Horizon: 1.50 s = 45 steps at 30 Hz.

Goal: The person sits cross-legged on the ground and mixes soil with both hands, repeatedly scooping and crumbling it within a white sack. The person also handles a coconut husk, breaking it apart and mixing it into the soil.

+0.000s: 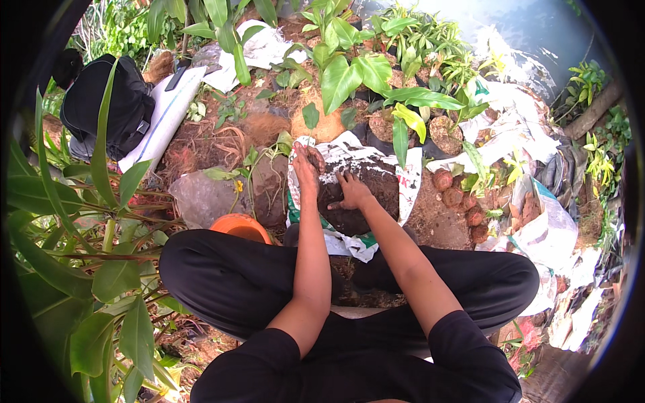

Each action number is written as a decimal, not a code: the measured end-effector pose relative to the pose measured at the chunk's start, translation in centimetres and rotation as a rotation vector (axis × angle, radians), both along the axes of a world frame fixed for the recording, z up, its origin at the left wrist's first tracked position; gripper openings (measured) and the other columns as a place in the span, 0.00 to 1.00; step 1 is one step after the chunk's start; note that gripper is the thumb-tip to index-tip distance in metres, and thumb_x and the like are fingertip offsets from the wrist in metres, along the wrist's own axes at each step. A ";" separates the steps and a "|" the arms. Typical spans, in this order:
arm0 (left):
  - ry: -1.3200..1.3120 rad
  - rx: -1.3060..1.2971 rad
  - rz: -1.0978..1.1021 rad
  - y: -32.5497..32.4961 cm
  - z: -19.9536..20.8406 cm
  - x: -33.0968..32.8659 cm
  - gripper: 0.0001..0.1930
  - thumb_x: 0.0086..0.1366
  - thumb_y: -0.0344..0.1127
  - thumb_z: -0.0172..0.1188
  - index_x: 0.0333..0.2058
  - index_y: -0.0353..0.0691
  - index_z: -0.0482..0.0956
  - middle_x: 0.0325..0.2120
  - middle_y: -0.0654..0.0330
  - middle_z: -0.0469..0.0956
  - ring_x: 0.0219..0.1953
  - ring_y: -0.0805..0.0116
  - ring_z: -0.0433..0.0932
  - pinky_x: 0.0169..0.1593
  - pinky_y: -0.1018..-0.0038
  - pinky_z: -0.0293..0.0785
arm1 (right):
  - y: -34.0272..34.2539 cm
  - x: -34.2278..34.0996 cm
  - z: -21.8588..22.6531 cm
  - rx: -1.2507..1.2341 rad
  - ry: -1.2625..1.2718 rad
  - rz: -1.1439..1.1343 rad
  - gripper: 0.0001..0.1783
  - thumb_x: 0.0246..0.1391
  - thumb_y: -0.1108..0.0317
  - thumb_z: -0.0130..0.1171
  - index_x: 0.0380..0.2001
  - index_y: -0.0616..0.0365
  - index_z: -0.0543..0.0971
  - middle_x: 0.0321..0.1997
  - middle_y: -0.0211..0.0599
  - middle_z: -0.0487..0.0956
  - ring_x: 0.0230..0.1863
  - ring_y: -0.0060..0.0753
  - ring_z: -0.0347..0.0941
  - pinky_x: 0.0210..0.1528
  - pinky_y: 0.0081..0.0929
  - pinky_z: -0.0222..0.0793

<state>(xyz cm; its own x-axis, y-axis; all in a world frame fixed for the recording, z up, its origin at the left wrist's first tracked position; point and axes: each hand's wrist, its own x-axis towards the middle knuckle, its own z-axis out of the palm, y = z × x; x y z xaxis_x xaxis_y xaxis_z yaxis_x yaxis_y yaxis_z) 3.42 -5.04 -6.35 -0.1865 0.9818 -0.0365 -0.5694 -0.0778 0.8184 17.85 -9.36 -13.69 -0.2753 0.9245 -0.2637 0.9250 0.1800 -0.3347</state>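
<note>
Your work surface is bare brown ground [440,232], scattered with dry plant litter. On it, before your folded legs, lies an opened white sack [410,181]; the dark soil [353,221] covers its middle.

Your left hand [308,163] is at the sack's far left corner with its grip curled inward; you cannot tell how tightly, or on what. A small green leaf [310,115] stands just beyond it. Your right hand [353,191] rests on the soil, its grip open with fingers spread and holding nothing visible.

An orange pot [242,227] and a clear plastic bag [201,201] sit left of the sack. Potted plants [379,77] crowd beyond its far edge. At far left, a black backpack [107,104] stands against a long white bundle [164,114] bearing a blue stripe.

Red and green printing marks the sack's edges; folds make it illegible.
</note>
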 end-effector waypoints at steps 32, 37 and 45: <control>0.009 -0.014 0.030 -0.1 1.2 -0.3 0.27 0.69 0.59 0.45 0.20 0.43 0.66 0.12 0.63 0.66 0.11 0.74 0.65 0.14 0.79 0.57 | -0.5 -2.9 -1.2 0.043 0.191 -0.238 0.39 0.40 0.76 0.67 0.58 0.53 0.64 0.66 0.59 0.54 0.60 0.64 0.63 0.57 0.45 0.69; -0.035 0.021 0.019 0.3 0.5 -0.8 0.26 0.70 0.58 0.45 0.20 0.42 0.66 0.12 0.62 0.67 0.11 0.73 0.65 0.13 0.78 0.57 | 0.1 -2.5 -2.5 0.176 -0.048 -0.240 0.45 0.40 0.69 0.69 0.63 0.46 0.61 0.68 0.50 0.53 0.66 0.57 0.57 0.60 0.44 0.67; -0.038 -0.002 0.037 0.5 0.0 -0.1 0.26 0.69 0.57 0.47 0.20 0.42 0.65 0.12 0.62 0.66 0.11 0.72 0.65 0.13 0.77 0.57 | 0.8 0.3 -5.0 0.216 0.055 -0.068 0.24 0.51 0.69 0.56 0.54 0.54 0.70 0.56 0.49 0.69 0.58 0.50 0.67 0.55 0.42 0.70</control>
<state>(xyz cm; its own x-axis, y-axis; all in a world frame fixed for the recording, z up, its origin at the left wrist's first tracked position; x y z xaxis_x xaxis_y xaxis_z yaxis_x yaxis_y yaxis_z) 3.30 -4.53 -6.35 -0.2208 0.9742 -0.0458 -0.5969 -0.0978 0.7963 18.12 -8.52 -18.71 -0.2191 0.9747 -0.0441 0.9188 0.1909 -0.3454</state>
